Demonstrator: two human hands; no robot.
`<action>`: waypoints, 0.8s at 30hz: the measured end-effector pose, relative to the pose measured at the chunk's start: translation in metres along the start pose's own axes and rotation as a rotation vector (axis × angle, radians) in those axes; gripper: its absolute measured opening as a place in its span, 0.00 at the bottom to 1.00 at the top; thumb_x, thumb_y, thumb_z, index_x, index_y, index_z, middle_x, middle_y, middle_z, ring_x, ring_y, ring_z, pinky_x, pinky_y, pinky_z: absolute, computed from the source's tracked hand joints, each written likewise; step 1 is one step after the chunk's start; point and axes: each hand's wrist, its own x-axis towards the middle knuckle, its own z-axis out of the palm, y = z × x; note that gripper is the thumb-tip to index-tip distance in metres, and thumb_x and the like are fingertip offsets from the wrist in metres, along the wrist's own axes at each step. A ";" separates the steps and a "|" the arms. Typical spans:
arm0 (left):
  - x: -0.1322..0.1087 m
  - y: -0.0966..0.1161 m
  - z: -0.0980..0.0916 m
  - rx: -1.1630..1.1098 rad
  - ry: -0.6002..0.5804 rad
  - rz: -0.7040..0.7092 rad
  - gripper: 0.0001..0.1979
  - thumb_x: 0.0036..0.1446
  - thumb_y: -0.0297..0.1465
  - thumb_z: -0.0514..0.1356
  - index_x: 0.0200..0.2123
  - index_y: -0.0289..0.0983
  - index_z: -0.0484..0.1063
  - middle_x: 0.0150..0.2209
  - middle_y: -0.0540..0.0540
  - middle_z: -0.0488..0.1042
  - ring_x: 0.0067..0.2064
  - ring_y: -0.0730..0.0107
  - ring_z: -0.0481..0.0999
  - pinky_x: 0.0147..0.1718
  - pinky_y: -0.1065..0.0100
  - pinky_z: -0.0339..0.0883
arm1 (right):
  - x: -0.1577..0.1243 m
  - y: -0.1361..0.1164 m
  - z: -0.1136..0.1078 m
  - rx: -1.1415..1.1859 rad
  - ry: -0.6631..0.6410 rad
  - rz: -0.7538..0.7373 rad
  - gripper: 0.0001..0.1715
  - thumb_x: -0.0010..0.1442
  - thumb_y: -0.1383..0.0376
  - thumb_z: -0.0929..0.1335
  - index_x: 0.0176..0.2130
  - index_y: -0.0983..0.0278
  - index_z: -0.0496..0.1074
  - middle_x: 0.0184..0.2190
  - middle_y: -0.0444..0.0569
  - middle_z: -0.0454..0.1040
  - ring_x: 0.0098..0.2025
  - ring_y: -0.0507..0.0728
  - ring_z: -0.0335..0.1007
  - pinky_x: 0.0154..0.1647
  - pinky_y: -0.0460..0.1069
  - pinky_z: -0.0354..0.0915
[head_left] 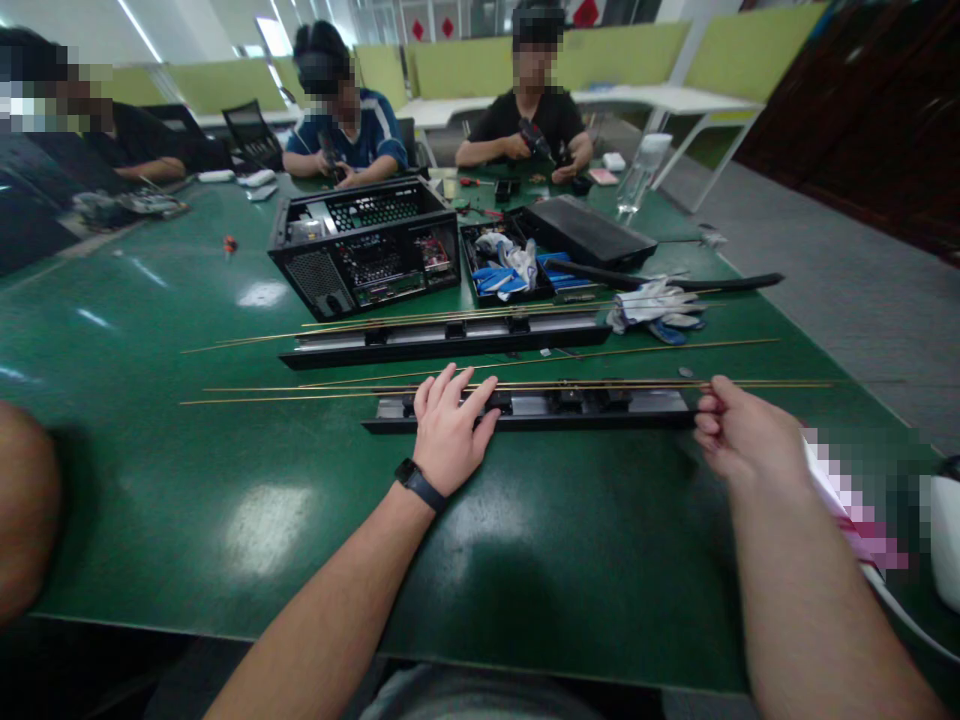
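Observation:
A long black rail (637,423) with a silvery inner channel lies crosswise in front of me on the green table. Thin brass-coloured rods (337,393) run along its top and stick out past both ends. My left hand (454,425), a dark band on its wrist, rests over the left half of the rail with fingers apart, touching the rods. At the rail's right end my right hand (739,425) is closed, thumb and fingers pinching the thin rods; its grip partly hides that end. A second, similar black rail (450,347) lies farther back with more rods across it.
Behind the rails stand an open computer case (367,250) and a black tray (472,290) with blue-white gloves. More gloves (656,305) lie near a black strip (712,284). A clear bottle (643,175) stands back right. Several people sit around the table, one holding a power drill (534,140).

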 end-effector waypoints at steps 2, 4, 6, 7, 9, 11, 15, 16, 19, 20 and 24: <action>0.000 0.000 0.000 0.007 0.002 0.003 0.23 0.84 0.33 0.71 0.76 0.52 0.90 0.79 0.37 0.87 0.86 0.34 0.79 0.89 0.32 0.65 | -0.004 0.001 0.003 -0.009 0.020 0.018 0.23 0.86 0.64 0.79 0.37 0.60 0.74 0.25 0.38 0.71 0.13 0.45 0.56 0.11 0.38 0.48; 0.000 -0.001 0.001 0.011 0.005 0.006 0.23 0.84 0.33 0.72 0.76 0.52 0.90 0.79 0.37 0.87 0.86 0.35 0.79 0.88 0.32 0.66 | -0.010 0.002 0.008 -0.038 -0.030 0.045 0.22 0.84 0.62 0.82 0.38 0.61 0.76 0.25 0.39 0.73 0.13 0.46 0.57 0.10 0.39 0.47; 0.000 -0.001 0.001 0.011 0.011 0.010 0.23 0.84 0.33 0.71 0.76 0.52 0.90 0.78 0.37 0.87 0.86 0.34 0.80 0.88 0.32 0.66 | -0.016 0.002 0.010 -0.068 -0.089 0.063 0.21 0.83 0.64 0.83 0.38 0.61 0.76 0.25 0.40 0.74 0.13 0.47 0.58 0.09 0.39 0.47; 0.000 -0.001 0.001 0.011 0.014 0.011 0.22 0.84 0.33 0.71 0.75 0.52 0.91 0.78 0.36 0.87 0.86 0.34 0.80 0.88 0.32 0.67 | -0.018 0.001 0.011 -0.074 -0.102 0.072 0.21 0.83 0.66 0.81 0.37 0.61 0.76 0.25 0.40 0.73 0.13 0.47 0.58 0.09 0.39 0.47; 0.000 -0.001 0.001 0.009 0.015 0.012 0.22 0.84 0.33 0.71 0.75 0.51 0.91 0.78 0.36 0.87 0.86 0.34 0.80 0.87 0.32 0.67 | -0.018 -0.001 0.011 -0.063 -0.093 0.081 0.22 0.85 0.70 0.78 0.37 0.61 0.75 0.24 0.39 0.72 0.13 0.46 0.57 0.09 0.39 0.47; 0.000 0.000 0.001 0.010 0.008 0.007 0.23 0.84 0.33 0.71 0.76 0.52 0.91 0.79 0.36 0.87 0.86 0.34 0.79 0.87 0.32 0.66 | -0.016 -0.004 0.010 -0.033 -0.045 0.072 0.23 0.86 0.73 0.75 0.36 0.61 0.73 0.25 0.38 0.71 0.13 0.45 0.57 0.10 0.39 0.48; 0.000 0.000 0.001 0.007 0.002 0.000 0.23 0.84 0.33 0.71 0.76 0.52 0.90 0.79 0.37 0.87 0.86 0.34 0.79 0.88 0.32 0.65 | -0.012 -0.005 0.009 0.008 0.064 0.036 0.25 0.88 0.73 0.72 0.35 0.61 0.72 0.25 0.38 0.70 0.14 0.45 0.56 0.11 0.39 0.49; 0.000 0.000 0.001 0.007 0.004 0.001 0.23 0.84 0.33 0.71 0.76 0.52 0.90 0.79 0.37 0.87 0.86 0.34 0.79 0.88 0.32 0.65 | -0.012 -0.004 0.009 0.004 0.068 0.035 0.25 0.88 0.72 0.72 0.35 0.61 0.72 0.25 0.38 0.70 0.14 0.45 0.56 0.11 0.39 0.49; -0.001 -0.001 0.001 0.007 0.007 0.005 0.23 0.84 0.33 0.71 0.76 0.52 0.90 0.79 0.36 0.87 0.86 0.34 0.79 0.88 0.32 0.66 | -0.013 0.002 0.010 -0.025 0.017 0.024 0.23 0.86 0.67 0.78 0.36 0.61 0.75 0.26 0.40 0.73 0.13 0.45 0.56 0.10 0.39 0.48; -0.001 -0.001 0.001 0.006 0.006 0.005 0.23 0.84 0.33 0.71 0.76 0.52 0.90 0.79 0.36 0.87 0.86 0.33 0.79 0.88 0.32 0.66 | -0.014 0.004 0.010 -0.035 -0.009 0.022 0.22 0.85 0.66 0.80 0.37 0.61 0.75 0.26 0.40 0.74 0.13 0.45 0.57 0.10 0.39 0.47; 0.000 -0.001 0.000 0.002 -0.001 0.006 0.23 0.85 0.34 0.71 0.76 0.51 0.90 0.79 0.35 0.87 0.86 0.33 0.79 0.88 0.31 0.66 | -0.012 0.006 0.009 -0.051 -0.084 0.033 0.22 0.85 0.69 0.79 0.37 0.62 0.75 0.25 0.40 0.74 0.14 0.46 0.58 0.10 0.39 0.48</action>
